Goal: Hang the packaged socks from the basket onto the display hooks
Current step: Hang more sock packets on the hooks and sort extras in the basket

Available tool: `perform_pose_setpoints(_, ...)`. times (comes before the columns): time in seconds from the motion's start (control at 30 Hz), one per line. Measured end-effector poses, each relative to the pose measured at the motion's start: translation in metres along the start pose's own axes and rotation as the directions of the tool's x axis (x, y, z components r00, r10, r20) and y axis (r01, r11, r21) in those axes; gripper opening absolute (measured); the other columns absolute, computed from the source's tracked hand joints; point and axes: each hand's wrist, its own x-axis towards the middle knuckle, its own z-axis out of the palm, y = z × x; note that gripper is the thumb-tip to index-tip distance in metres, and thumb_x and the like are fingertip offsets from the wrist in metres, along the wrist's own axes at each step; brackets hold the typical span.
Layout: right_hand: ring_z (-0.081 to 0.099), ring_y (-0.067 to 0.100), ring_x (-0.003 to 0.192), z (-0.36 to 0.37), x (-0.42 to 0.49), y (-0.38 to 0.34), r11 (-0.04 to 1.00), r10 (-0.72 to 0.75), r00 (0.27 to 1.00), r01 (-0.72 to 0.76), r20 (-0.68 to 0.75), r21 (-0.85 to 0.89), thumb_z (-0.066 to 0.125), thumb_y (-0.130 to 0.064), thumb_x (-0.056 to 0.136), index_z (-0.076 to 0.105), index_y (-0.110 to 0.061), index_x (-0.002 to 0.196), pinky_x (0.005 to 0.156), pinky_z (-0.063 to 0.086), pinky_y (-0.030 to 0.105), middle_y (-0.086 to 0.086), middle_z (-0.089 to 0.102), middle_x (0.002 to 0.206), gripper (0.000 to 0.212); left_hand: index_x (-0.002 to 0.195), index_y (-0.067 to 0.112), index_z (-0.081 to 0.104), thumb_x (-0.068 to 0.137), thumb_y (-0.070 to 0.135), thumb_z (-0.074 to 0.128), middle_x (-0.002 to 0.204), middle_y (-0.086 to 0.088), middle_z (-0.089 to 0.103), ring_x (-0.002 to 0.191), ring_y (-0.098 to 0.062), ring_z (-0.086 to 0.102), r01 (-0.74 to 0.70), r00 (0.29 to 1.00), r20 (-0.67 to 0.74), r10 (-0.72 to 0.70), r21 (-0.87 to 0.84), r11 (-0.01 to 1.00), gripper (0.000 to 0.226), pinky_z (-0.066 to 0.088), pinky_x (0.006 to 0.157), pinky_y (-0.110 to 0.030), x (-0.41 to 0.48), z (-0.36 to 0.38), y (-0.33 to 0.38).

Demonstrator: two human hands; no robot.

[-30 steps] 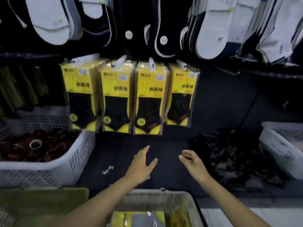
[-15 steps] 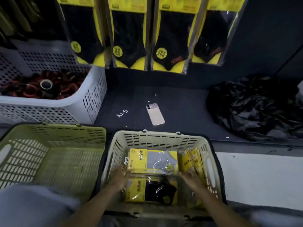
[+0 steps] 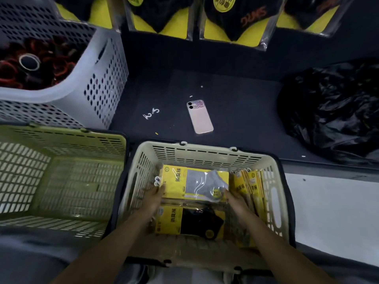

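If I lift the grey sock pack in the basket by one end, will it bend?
Probably a little: the grey sock pack is a flat yellow card in clear film. The film shows glare, so it may slip. Holding only soft socks, it is likely light.

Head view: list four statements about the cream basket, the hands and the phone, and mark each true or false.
1. The left hand and the right hand are inside the cream basket, one at each end of the grey-sock pack. True.
2. The phone lies inside the cream basket. False: the phone lies on the dark shelf beyond it.
3. A black-sock pack lies in the cream basket, nearer the person than the grey-sock pack. True.
4. The black plastic bag sits left of the phone. False: the black plastic bag sits to its right.
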Motion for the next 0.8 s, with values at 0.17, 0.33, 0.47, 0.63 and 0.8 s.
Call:
perform_pose_setpoints(0.17,0.050,0.033,0.120,-0.001,0.008,0.001,0.997,0.030,0.997,-0.025,-0.073,0.075,0.055,-0.041,0.093,0.059,-0.008,0.126,0.087,0.039,0.037,0.015,0.055,0.133,0.047,0.086,0.013,0.062,0.091,0.040,0.057,0.085,-0.001,0.063,0.087,-0.027,0.062,0.006,0.999,-0.037,-0.009,-0.090,0.996,0.027,0.044,0.069,-0.025,-0.008,-0.003,0.011)
perform_pose_setpoints(0.33,0.059,0.026,0.102,-0.011,-0.007,0.005,0.961,0.129,0.990,-0.138,0.053,0.241,0.061,-0.024,0.092,0.057,-0.003,0.128,0.088,0.049,0.037,0.011,0.062,0.118,0.042,0.138,0.022,0.042,0.084,0.042,0.064,0.149,-0.009,0.034,0.112,-0.022,0.055,0.203,0.950,0.295,-0.107,-0.318,0.926,0.061,0.050,0.079,-0.024,-0.018,-0.020,0.028)
perform_pose_setpoints(0.47,0.059,0.013,0.075,-0.006,-0.034,0.003,0.977,0.093,0.984,-0.120,0.151,0.177,0.064,-0.021,0.090,0.062,-0.003,0.120,0.068,0.049,0.024,0.003,0.065,0.086,0.036,0.135,0.017,0.039,0.077,0.034,0.072,0.135,-0.007,0.047,0.104,-0.023,0.057,0.064,0.980,0.198,0.036,-0.476,0.877,0.068,0.047,0.097,-0.038,-0.031,-0.023,0.035)
perform_pose_setpoints(0.63,0.050,0.017,0.119,-0.007,-0.065,-0.049,0.955,-0.263,0.963,0.269,-0.063,0.128,0.074,-0.029,0.081,0.047,-0.011,0.131,0.090,0.040,0.026,0.000,0.051,0.128,0.059,0.094,0.020,0.060,0.077,0.019,0.075,0.093,-0.006,0.070,0.066,-0.009,0.069,-0.234,0.958,0.036,0.284,-0.471,0.851,0.022,0.052,0.053,-0.020,-0.068,-0.034,0.062)
perform_pose_setpoints(0.8,0.049,0.008,0.122,-0.020,-0.124,-0.121,0.799,-0.596,0.797,0.578,0.093,0.165,0.072,-0.031,0.081,0.048,-0.021,0.126,0.099,0.044,0.023,-0.006,0.053,0.131,0.052,0.101,0.012,0.068,0.072,0.036,0.075,0.076,0.004,0.072,0.063,-0.010,0.068,-0.451,0.864,0.006,0.504,-0.435,0.779,0.039,0.050,0.050,-0.023,-0.124,-0.047,0.128)
